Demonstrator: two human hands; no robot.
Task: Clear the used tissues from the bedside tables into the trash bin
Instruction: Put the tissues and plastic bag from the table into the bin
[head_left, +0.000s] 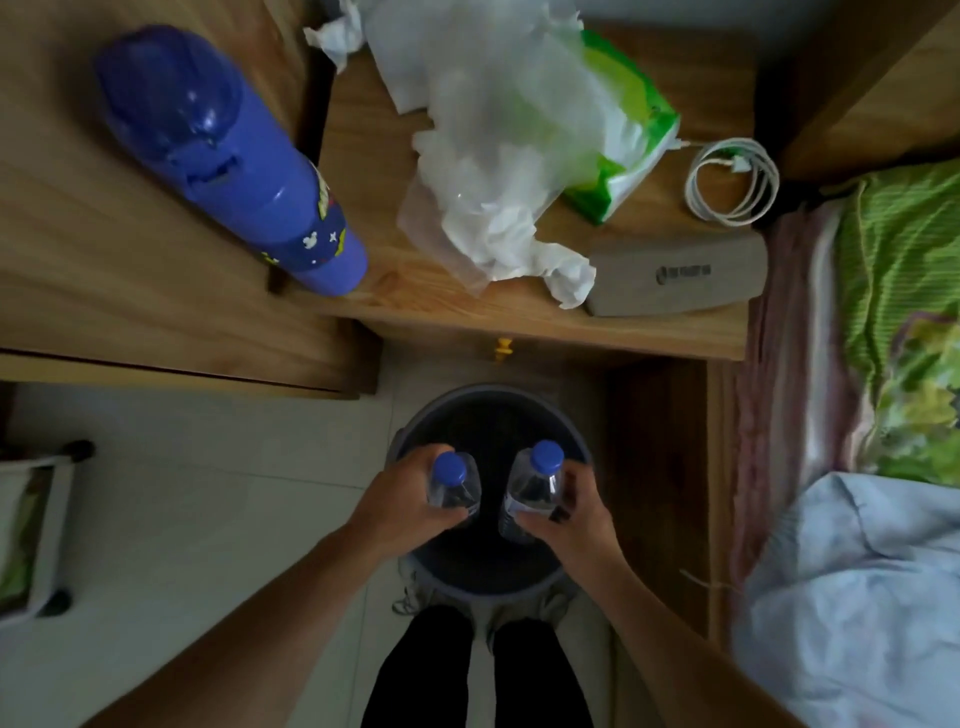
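Both hands are hovering right over the trash bin, a dark round bin sitting on the pale floor just in front of the bedside table. The left hand is gripping a clear plastic bottle with a blue cap, fingers curling round its body. The right hand is doing the same with a second blue-capped bottle, thumb and fingers wrapping its lower part. Both bottles are standing roughly upright above the bin's opening, close together but not touching. The inside of the bin is looking dark; what is lying in it cannot be made out.

Up on the bedside table, the used tissues are sitting untouched: one crumpled tissue at the front, touching a grey flat case, and another crumpled tissue at the back left edge. Between them a translucent white plastic bag is sprawling over a green tissue pack. A coiled white cable is lying near the table's right rear corner. A tall blue flask is standing at the table's left edge.

A green patterned bedcover and a pale blue quilt are filling the right side.
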